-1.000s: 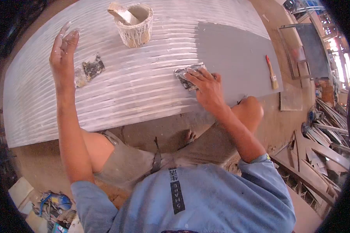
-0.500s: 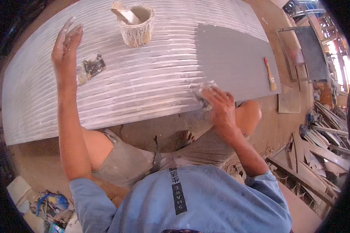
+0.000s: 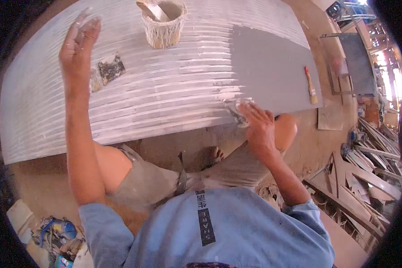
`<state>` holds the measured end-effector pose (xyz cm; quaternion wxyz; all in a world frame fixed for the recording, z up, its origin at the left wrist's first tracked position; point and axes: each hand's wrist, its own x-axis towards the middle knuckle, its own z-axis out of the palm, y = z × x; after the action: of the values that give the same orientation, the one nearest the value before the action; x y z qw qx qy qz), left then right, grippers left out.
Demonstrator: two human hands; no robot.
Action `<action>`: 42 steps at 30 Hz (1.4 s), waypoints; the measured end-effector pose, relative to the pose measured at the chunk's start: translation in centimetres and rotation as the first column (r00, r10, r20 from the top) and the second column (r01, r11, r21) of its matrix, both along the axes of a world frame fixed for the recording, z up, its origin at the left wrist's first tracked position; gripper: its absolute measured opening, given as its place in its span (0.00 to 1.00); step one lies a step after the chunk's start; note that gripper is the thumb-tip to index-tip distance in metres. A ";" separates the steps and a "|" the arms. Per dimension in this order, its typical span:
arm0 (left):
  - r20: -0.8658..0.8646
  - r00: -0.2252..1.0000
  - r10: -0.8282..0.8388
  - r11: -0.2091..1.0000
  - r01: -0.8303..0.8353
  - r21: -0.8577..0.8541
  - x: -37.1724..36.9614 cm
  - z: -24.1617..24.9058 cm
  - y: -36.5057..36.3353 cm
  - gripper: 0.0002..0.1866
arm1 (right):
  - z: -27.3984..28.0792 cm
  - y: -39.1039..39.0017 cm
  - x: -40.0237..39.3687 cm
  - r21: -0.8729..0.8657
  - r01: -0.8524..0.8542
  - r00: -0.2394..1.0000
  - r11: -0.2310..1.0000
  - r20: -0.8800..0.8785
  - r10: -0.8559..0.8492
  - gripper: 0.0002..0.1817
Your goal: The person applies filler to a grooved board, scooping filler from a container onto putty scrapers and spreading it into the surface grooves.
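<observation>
Putty-smeared scraper (image 3: 237, 111), somewhat blurred, is grasped by the right hand (image 3: 259, 127) at the near edge of the grey board (image 3: 272, 67). The left hand (image 3: 76, 49) rests flat, fingers extended, beside a spare scraper (image 3: 110, 68). Beyond stands the putty bucket (image 3: 164, 24).

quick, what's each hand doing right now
left hand: open, flat on the white ribbed panel, holding nothing
right hand: closed on a putty-smeared flat scraper at the panel's near edge

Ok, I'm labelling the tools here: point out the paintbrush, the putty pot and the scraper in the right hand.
paintbrush (image 3: 311, 85), head view, on its handle.
putty pot (image 3: 165, 31), head view, on its outer wall.
scraper (image 3: 237, 111), head view, on the blade by the right hand (image 3: 260, 127).
</observation>
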<state>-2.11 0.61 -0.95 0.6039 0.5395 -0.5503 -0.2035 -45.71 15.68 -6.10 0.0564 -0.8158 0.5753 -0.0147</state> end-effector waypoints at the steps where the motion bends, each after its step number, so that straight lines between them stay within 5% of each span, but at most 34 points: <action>1: -0.005 1.000 -0.008 0.999 0.008 0.035 -0.1 -0.7 -0.3 0.26 | 0.4 -1.4 0.2 -0.066 0.031 0.992 0.997 0.124 -0.023 0.35; 3: 0.095 0.995 -0.036 0.990 0.023 0.136 -0.4 -1.8 -0.9 0.30 | 0.6 -3.3 1.0 -0.144 0.046 0.964 0.988 0.267 -0.006 0.36; 4: 0.193 0.979 -0.060 0.979 0.020 0.202 -1.2 -2.5 -1.5 0.34 | 0.5 -4.3 1.4 -0.087 0.146 0.892 0.986 0.442 -0.093 0.34; 5: 0.114 0.993 -0.043 0.972 0.015 0.235 -2.3 -3.4 -2.6 0.37 | 0.5 -5.2 2.3 -0.003 0.228 0.780 0.974 0.599 -0.180 0.32; 8: -0.116 0.992 -0.054 0.963 0.082 0.257 -5.1 -5.2 -7.2 0.42 | 1.5 -6.7 4.5 0.070 0.290 0.677 0.954 0.690 -0.256 0.26; 11: 0.025 0.999 -0.029 0.935 0.018 0.353 -6.8 -2.0 -8.3 0.32 | 3.1 -7.4 5.7 0.084 0.238 0.626 0.968 0.748 -0.219 0.22; 15: 0.302 0.946 0.118 0.987 -0.145 0.069 -7.1 -2.2 -9.3 0.24 | 3.5 -8.8 6.3 0.069 0.290 0.578 0.955 0.782 -0.232 0.21; 18: 0.245 0.962 0.117 0.993 -0.119 -0.004 -7.8 -1.2 -8.4 0.19 | 3.1 -11.2 7.0 0.272 0.226 0.409 0.935 0.845 -0.344 0.18; 20: 0.276 0.951 0.143 0.990 -0.133 -0.053 -8.2 -0.7 -8.2 0.16 | 3.9 -12.5 9.4 0.179 -0.070 0.413 0.981 0.901 -0.135 0.16; 21: 0.295 0.943 0.157 0.986 -0.135 -0.094 -8.5 -0.6 -8.3 0.14 | 3.5 -13.6 10.1 0.173 -0.082 0.403 0.982 0.907 -0.126 0.16; 23: 0.361 0.921 0.150 0.989 -0.139 -0.056 -8.7 -0.8 -8.6 0.13 | 2.3 -16.0 11.6 -0.190 -0.304 0.651 0.933 0.674 0.350 0.16; 27: 0.453 0.889 0.072 0.987 -0.129 0.096 -9.4 1.1 -9.5 0.13 | 3.0 -18.0 13.6 -0.070 -0.366 0.740 0.928 0.582 0.336 0.13; 33: 0.556 0.826 0.094 0.957 -0.229 0.178 -10.0 -0.4 -11.8 0.17 | 0.8 -20.7 14.3 -0.101 -0.410 0.637 0.907 0.679 0.364 0.15; 35: 0.496 0.868 0.027 0.959 -0.162 0.232 -12.4 0.7 -12.1 0.16 | -0.2 -21.2 11.8 -0.120 -0.442 0.701 0.889 0.572 0.426 0.13; 36: 0.538 0.836 0.109 0.979 -0.183 0.086 -13.0 -0.2 -12.3 0.13 | -0.7 -20.6 11.3 -0.155 -0.401 0.733 0.903 0.538 0.418 0.13; 42: 0.459 0.869 0.182 0.979 -0.205 0.000 -13.1 -0.8 -12.5 0.11 | 1.6 -19.3 13.2 -0.130 -0.341 0.824 0.931 0.435 0.362 0.11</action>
<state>-15.25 -11.89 -1.72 0.4617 0.6390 -0.6148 -0.0227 -32.56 -3.63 -4.48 0.1711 -0.8828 0.3856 -0.2065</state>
